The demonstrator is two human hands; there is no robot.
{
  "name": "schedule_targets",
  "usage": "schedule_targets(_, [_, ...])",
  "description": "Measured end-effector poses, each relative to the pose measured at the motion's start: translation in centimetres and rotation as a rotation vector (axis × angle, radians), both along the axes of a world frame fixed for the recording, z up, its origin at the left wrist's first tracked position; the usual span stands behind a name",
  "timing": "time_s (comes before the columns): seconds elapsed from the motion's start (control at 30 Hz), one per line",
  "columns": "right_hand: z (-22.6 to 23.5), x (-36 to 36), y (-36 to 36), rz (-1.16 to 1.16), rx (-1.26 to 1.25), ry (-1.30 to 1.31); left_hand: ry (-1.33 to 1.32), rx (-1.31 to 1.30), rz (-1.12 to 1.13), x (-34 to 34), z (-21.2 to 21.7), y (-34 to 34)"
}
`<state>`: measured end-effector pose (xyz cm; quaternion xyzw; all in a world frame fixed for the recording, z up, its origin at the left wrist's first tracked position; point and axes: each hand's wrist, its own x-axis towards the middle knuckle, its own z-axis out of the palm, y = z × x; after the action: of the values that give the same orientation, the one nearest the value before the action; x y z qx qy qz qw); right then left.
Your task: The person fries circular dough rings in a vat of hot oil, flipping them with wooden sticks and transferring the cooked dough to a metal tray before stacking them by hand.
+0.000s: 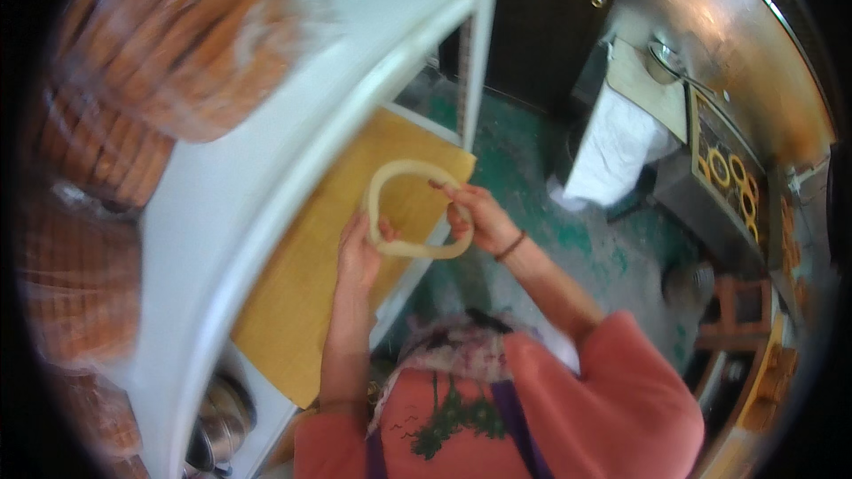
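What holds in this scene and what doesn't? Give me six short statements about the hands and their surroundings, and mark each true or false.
1. The left hand and the right hand both hold the pale ring. True.
2. The bracelet is on the left wrist. False: the bracelet is on the right wrist.
3. Clear plastic bags of brown goods are at the picture's left. True.
4. The person's sleeves are blue. False: the sleeves are salmon pink.
5. Part of a yellow-brown board shows through the ring's opening. True.
6. The white cloth is left of the hands. False: the white cloth hangs to their right.
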<state>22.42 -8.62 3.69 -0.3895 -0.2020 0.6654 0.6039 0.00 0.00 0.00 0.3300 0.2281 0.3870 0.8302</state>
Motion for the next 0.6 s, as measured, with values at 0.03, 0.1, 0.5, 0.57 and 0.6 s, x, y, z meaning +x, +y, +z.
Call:
schedule_targets(0.03, [2.2, 2.6, -2.6, -0.031, 0.031, 0.037, -0.113, -0.069, -0.068, 3.2, 2.1, -1.9])
schedule_targets(0.1, [3.7, 7.9, -7.4, -0.055, 0.089, 0.179, -0.291, -0.084, -0.218, 9.5, 5.6, -5.0])
schedule_targets(0.5, [4.5, 23.4, -27.9, -0.626, 0.226, 0.453, -0.550, -0.128, -0.898, 36.5, 6.8, -15.4])
schedule_targets(0.57, [3.5, 26.7, -30.3, -0.691, 0.257, 0.362, -0.542, -0.159, -0.973, 41.4, 7.0, -17.5])
schedule_targets(0.6, [2.7, 29.1, -31.0, -0.767, 0.229, 0.362, -0.530, -0.173, -1.009, 44.2, 7.0, -18.4])
